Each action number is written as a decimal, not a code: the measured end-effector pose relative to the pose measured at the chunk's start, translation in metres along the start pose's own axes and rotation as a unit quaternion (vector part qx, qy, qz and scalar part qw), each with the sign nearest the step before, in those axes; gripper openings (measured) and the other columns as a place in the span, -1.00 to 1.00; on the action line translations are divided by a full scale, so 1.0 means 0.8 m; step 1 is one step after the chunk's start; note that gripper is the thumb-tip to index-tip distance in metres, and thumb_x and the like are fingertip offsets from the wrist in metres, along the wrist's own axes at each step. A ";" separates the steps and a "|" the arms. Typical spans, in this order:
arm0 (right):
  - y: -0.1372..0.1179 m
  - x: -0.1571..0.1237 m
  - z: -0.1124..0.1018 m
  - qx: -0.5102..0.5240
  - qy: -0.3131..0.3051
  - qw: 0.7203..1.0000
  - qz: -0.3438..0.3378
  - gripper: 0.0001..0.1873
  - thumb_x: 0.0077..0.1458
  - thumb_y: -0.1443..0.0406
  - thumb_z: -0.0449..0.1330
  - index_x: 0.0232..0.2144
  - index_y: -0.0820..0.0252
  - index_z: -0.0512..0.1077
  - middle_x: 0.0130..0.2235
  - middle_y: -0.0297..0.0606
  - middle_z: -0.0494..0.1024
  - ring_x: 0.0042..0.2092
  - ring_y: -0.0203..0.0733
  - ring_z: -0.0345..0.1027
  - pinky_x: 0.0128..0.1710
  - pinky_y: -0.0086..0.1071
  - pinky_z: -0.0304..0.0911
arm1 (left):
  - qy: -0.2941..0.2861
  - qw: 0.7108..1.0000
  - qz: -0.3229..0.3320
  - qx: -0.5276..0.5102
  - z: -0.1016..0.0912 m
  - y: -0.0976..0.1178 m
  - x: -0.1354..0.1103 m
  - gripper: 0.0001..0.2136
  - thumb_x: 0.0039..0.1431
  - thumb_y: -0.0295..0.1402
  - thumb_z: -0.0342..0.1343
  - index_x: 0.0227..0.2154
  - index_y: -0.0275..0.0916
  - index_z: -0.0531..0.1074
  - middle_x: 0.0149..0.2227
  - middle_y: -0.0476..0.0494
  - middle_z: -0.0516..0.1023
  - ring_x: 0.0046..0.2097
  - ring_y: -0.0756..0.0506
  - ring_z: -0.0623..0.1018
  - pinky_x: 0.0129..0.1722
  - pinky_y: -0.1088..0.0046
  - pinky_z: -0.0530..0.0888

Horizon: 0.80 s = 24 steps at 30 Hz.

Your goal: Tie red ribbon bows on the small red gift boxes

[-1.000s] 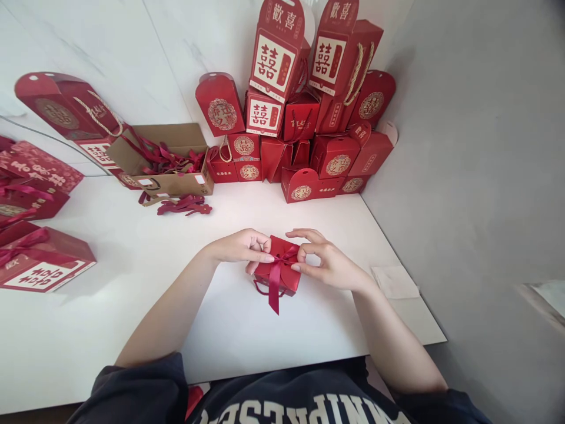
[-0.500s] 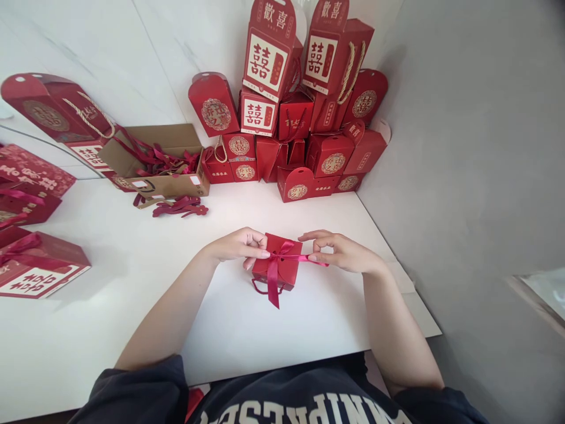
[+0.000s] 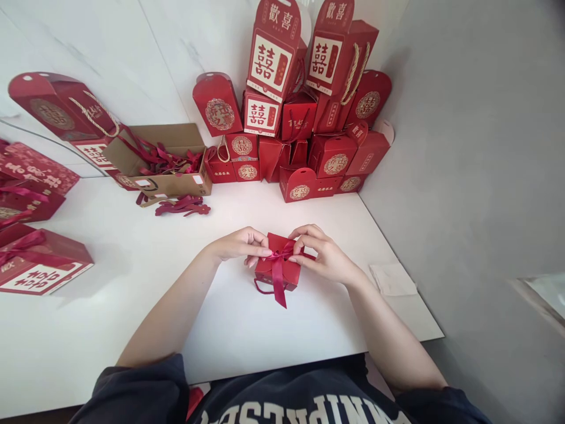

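Your left hand (image 3: 241, 246) pinches the light, crushable red box (image 3: 266, 272) at its corner; your right hand (image 3: 327, 258) grips the soft, slippery ribbon (image 3: 279, 284) at the knot.

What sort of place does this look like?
Likely a work area for wedding favours: stacked red double-happiness gift boxes, a cardboard carton of red ribbons, and a ribbon-tied red box between the left hand and right hand.

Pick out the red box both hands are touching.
The small red gift box, ribbon crossed over its top, between the left hand and right hand; the others sit stacked by the wall or off to the left.
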State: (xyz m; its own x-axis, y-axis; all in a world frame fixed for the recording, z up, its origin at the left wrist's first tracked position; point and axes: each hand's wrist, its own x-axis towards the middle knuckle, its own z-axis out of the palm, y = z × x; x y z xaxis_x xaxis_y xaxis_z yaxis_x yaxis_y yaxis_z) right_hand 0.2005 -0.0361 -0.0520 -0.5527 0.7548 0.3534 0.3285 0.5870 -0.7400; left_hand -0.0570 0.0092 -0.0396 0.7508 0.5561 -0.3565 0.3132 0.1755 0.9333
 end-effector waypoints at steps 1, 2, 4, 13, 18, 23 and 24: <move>0.000 0.000 0.001 -0.009 0.002 1.000 0.004 -0.93 0.17 0.26 0.22 -0.33 0.10 0.38 -0.11 -0.18 0.41 -0.04 -0.09 0.29 -0.02 -0.17 0.28 | 0.003 1.000 0.000 0.000 0.000 0.000 0.000 -0.74 0.10 -0.21 0.24 -0.51 -0.32 0.43 -0.68 0.02 0.41 -0.63 0.09 0.39 -0.60 0.62 0.27; 0.000 0.000 0.002 -0.018 0.003 1.000 0.012 -0.91 0.16 0.26 0.23 -0.30 0.10 0.39 -0.15 -0.19 0.41 -0.08 -0.08 0.29 -0.04 -0.16 0.29 | 0.007 1.000 0.001 0.002 0.001 0.000 0.000 -0.74 0.09 -0.20 0.24 -0.51 -0.32 0.44 -0.68 0.02 0.41 -0.63 0.08 0.38 -0.60 0.62 0.28; 0.000 0.000 0.001 -0.024 0.000 0.999 0.028 -0.88 0.14 0.25 0.25 -0.29 0.10 0.38 -0.14 -0.19 0.40 -0.06 -0.06 0.28 -0.03 -0.12 0.28 | 0.014 1.000 0.001 0.008 0.001 -0.001 0.001 -0.73 0.09 -0.19 0.24 -0.51 -0.32 0.46 -0.69 0.01 0.41 -0.63 0.09 0.37 -0.60 0.61 0.27; -0.006 -0.001 0.002 -0.025 0.035 0.999 -0.006 -0.87 0.22 0.24 0.17 -0.38 0.10 0.32 -0.17 -0.17 0.44 -0.11 -0.08 0.30 -0.08 -0.16 0.28 | 0.034 0.999 -0.005 -0.002 -0.002 -0.004 0.004 -0.69 0.07 -0.14 0.23 -0.52 -0.35 0.50 -0.71 0.01 0.34 -0.66 0.11 0.27 -0.64 0.59 0.14; -0.002 -0.002 0.005 -0.020 0.018 1.000 0.002 -0.89 0.24 0.26 0.15 -0.34 0.10 0.29 -0.38 -0.32 0.44 -0.36 -0.22 0.27 -0.17 -0.23 0.25 | 0.017 1.000 -0.004 -0.014 -0.004 -0.003 0.002 -0.69 0.11 -0.14 0.20 -0.50 -0.34 0.49 -0.72 0.02 0.32 -0.65 0.10 0.26 -0.63 0.58 0.13; 0.000 -0.001 0.004 -0.007 0.010 1.000 0.002 -0.95 0.25 0.31 0.11 -0.30 0.12 0.33 -0.34 -0.29 0.46 -0.33 -0.21 0.30 -0.21 -0.26 0.25 | 0.090 0.994 0.036 0.056 -0.003 0.019 -0.014 -0.77 0.13 -0.21 0.19 -0.26 -0.27 0.46 -0.54 0.02 0.38 -0.52 0.07 0.31 -0.56 0.59 0.18; 0.001 -0.001 0.004 -0.001 0.010 1.000 0.001 -0.95 0.25 0.31 0.10 -0.30 0.12 0.34 -0.34 -0.28 0.46 -0.32 -0.20 0.30 -0.23 -0.26 0.25 | 0.120 0.987 0.058 0.092 0.000 0.027 -0.019 -0.78 0.12 -0.24 0.20 -0.24 -0.25 0.45 -0.47 0.01 0.39 -0.46 0.06 0.32 -0.51 0.59 0.22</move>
State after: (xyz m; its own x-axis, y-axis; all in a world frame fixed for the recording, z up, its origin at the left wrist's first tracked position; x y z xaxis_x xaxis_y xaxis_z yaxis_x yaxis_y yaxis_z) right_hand 0.1984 -0.0372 -0.0543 -0.5368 0.7620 0.3622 0.3309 0.5851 -0.7404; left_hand -0.0621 0.0047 -0.0137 0.6350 0.7443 -0.2067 0.3503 -0.0390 0.9358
